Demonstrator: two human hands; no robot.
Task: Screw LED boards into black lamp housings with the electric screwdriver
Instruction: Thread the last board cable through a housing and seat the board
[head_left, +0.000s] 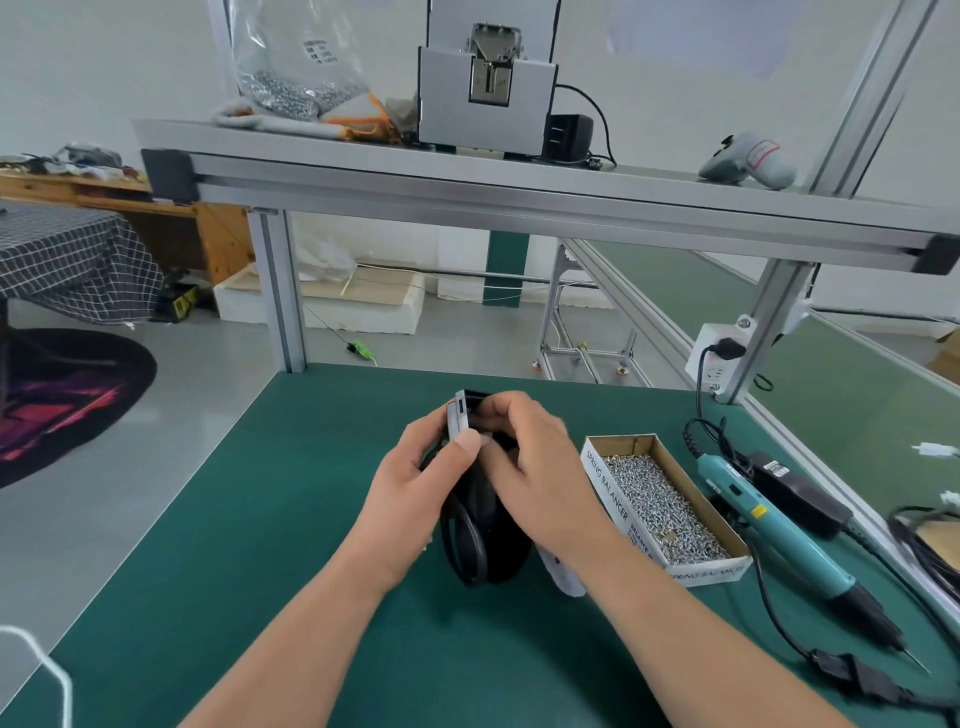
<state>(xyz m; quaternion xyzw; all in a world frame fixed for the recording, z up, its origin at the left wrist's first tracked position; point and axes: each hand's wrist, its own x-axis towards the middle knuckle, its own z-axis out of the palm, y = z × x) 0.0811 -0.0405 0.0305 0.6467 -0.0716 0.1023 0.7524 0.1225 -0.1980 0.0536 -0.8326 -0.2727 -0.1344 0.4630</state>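
At the middle of the green mat I hold a black lamp housing (485, 540) up on edge. My left hand (415, 478) grips its left side, thumb pressed on a small grey LED board (460, 415) at the housing's top. My right hand (524, 467) curls over the top from the right, fingers pinching at the board and housing. The teal electric screwdriver (779, 530) lies untouched on the mat to the right, tip pointing toward me. A cardboard box of silver screws (660, 506) sits between my right hand and the screwdriver.
A white part (563, 574) lies on the mat under my right wrist. Black cables and a power adapter (800, 493) lie right of the screwdriver. An aluminium shelf (519, 192) overhead carries a screw feeder machine (488, 88). The mat's left edge (171, 519) drops to the floor.
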